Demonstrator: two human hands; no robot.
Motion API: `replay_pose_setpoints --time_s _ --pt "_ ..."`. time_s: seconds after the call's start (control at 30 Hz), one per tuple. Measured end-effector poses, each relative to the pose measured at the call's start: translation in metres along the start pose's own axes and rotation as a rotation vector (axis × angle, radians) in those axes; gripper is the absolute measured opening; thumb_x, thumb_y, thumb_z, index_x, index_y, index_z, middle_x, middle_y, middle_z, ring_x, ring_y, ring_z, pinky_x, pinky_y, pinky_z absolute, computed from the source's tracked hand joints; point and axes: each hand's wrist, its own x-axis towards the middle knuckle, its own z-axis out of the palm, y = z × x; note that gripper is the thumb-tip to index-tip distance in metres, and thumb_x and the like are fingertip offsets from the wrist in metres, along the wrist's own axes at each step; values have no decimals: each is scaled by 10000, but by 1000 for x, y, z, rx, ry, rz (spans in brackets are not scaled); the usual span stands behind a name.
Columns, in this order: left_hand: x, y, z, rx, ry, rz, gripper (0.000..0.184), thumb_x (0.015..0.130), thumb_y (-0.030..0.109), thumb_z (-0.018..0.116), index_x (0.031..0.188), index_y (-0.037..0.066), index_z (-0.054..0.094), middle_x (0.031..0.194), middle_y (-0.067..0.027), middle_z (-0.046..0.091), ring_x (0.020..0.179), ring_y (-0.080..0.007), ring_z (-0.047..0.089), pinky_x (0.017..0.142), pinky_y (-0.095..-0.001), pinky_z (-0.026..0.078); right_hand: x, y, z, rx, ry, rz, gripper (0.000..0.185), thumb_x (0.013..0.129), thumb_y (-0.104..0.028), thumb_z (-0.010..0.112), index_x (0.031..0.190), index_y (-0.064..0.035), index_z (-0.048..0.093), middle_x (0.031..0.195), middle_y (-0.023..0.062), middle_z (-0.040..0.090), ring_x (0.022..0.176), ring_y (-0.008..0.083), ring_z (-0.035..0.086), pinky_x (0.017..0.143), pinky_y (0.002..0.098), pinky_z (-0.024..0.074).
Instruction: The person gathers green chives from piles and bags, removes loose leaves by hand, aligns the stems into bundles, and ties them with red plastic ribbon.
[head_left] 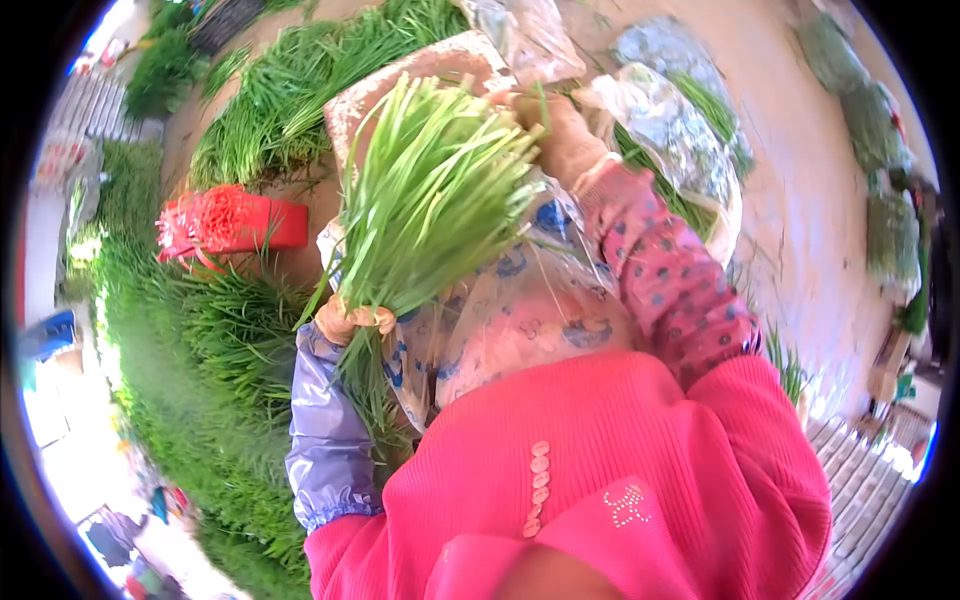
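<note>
A large bunch of long green leafy stalks (430,190) fans out above my lap. My left hand (352,320) is wrapped round the narrow part of this bunch, and leaf ends hang below it. At the upper right of the bunch is my right hand (560,135), bent over near the pale ends; its fingertips are partly hidden, and what they grip cannot be made out. Behind the bunch stands a pale speckled box or block (430,68). Clear patterned plastic (530,300) covers my lap.
Heaped green stalks (290,90) lie at the upper left, more (200,400) along the left. A red box with red ties (235,222) is left of my left hand. An open plastic bag (690,150) holding greens stands at right; filled bags (875,125) line the far right.
</note>
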Motion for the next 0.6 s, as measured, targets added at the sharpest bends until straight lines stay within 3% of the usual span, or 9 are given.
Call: replay_pose_setpoints --time_s 0.17,0.2,0.27,0.33,0.37,0.47,0.5,0.57,0.6 --pt "9 -9 -8 38 -2 -83 448 998 351 422 1326 49 377 797 -133 540 634 -254 522 508 -422 421 -9 -56 -37 176 268 -103 226 897 -225 549 1007 -50 640 689 -36 507 515 57 386 462 245 322" --pt "9 -16 -20 277 -6 -12 444 837 148 581 1252 51 456 767 -100 567 586 -222 541 496 -383 441 0 -67 -77 332 113 -76 252 903 -233 538 1039 -41 629 718 -28 527 517 65 390 463 253 325" --pt "14 7 11 71 213 -181 510 684 -42 742 1151 38 553 733 -55 601 580 -178 589 505 -327 475 -6 -82 -100 483 -36 -41 280 908 -241 528 1071 -32 618 746 -20 547 520 74 395 464 262 329" --pt "21 23 30 53 233 -214 524 681 -38 747 1161 34 549 736 -58 606 585 -175 589 507 -326 476 -38 -111 -56 -140 -8 -150 385 912 -269 528 1211 -28 554 831 27 579 603 130 469 558 296 427" --pt "24 25 33 46 258 -253 538 678 -34 752 1170 31 546 739 -61 610 591 -173 590 509 -325 477 -42 -113 -38 -141 0 -151 385 912 -269 528 1211 -28 554 831 27 579 603 130 469 558 296 427" --pt "30 20 25 87 206 -251 662 705 -92 716 1284 61 436 756 -110 591 549 -204 563 487 -354 458 -42 -103 5 -1223 -251 -319 546 887 -316 568 1353 -62 442 1057 140 622 917 242 593 789 340 492" --pt "29 17 21 133 159 -188 746 736 -156 675 1359 87 346 769 -149 568 508 -234 539 461 -378 436 -42 -96 14 -1296 -333 -378 588 876 -326 581 1378 -71 413 1143 171 619 1034 271 600 866 343 490" --pt "24 15 19 69 178 -221 679 721 -78 726 1305 64 410 768 -124 591 550 -222 566 491 -356 460 -38 -101 63 -1573 -434 -84 614 851 -312 617 1375 -60 420 1255 175 581 1117 304 584 897 364 493" --pt "20 14 17 2 213 -236 625 705 1 777 1251 40 475 767 -98 613 592 -210 592 521 -334 483 -9 -79 57 -1533 -420 -274 542 822 -323 651 1281 -74 508 1165 171 615 1034 308 608 884 388 494"
